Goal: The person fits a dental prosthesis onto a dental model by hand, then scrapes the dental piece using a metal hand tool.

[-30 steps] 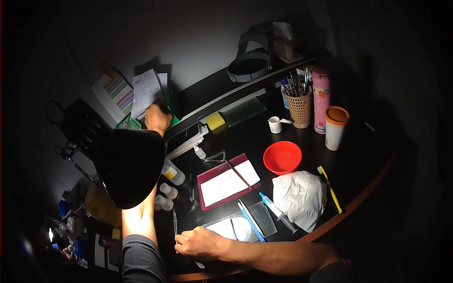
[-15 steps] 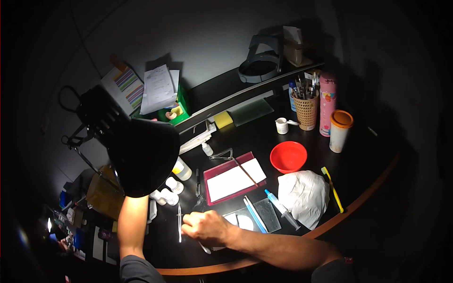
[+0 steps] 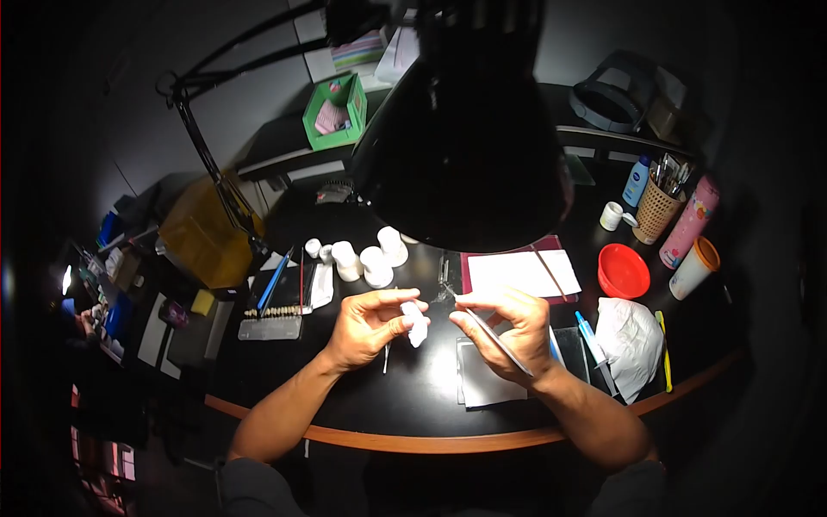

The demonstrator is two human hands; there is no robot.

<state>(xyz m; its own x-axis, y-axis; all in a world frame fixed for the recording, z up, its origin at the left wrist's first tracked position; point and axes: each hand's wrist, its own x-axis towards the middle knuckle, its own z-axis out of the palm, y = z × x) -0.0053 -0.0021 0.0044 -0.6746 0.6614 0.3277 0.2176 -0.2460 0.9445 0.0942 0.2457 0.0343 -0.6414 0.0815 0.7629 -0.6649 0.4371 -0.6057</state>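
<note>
My left hand point(image 3: 366, 326) pinches a small white lumpy piece point(image 3: 415, 326) between thumb and fingertips, just left of the bright spot on the table. Facing it, my right hand point(image 3: 515, 332) grips a slim pen-like tool point(image 3: 508, 347). The tool's shaft slants from the fingertips down past the palm, with its upper end toward the white piece. A thin stick point(image 3: 386, 358) lies below my left hand. Beneath my right hand is a grey sheet point(image 3: 493, 389). Behind the hands, a white pad point(image 3: 521, 276) rests on a maroon tray.
A black desk lamp point(image 3: 465, 172) hangs close over the hands. White bottles point(image 3: 377, 267) stand behind my left hand, with a tooth shade strip point(image 3: 271, 312) farther left. To the right are a red bowl point(image 3: 623, 270), a syringe point(image 3: 596, 351), a white bag point(image 3: 631, 345) and a yellow toothbrush point(image 3: 663, 351).
The view has swung left. My right hand has drawn back from across the table and now faces my left hand. My left hand has come out from behind the lamp with the white piece.
</note>
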